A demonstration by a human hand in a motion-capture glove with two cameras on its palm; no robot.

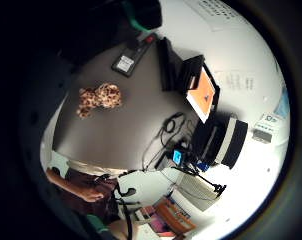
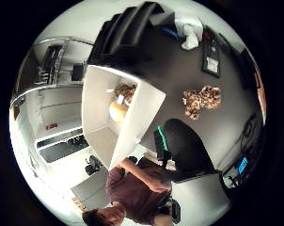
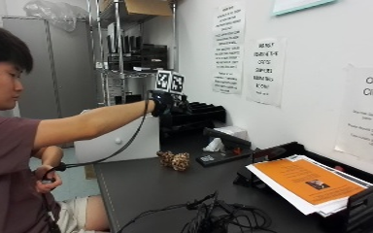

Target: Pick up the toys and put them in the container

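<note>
A leopard-spotted plush toy [image 3: 175, 160] [image 1: 98, 99] [image 2: 202, 100] lies on the dark table [image 3: 141, 194], apart from everything else. A white container [image 3: 118, 141] [image 2: 146, 113] stands at the table's far end. Inside it lie another spotted plush [image 2: 125, 91] and a tan toy [image 2: 117, 110]. My gloved right hand [image 3: 164, 103] is held out high above the table, beside the container and well above the plush. Nothing shows in its grasp in either palm view. The bare left hand rests in the person's lap.
Black stacked trays [image 3: 193, 116] stand against the wall behind the hand. A flat black device [image 3: 219, 158] [image 1: 131, 57] lies near the plush. A paper tray with an orange sheet [image 3: 309, 184] and a tangle of cables [image 3: 206, 216] fill the near right.
</note>
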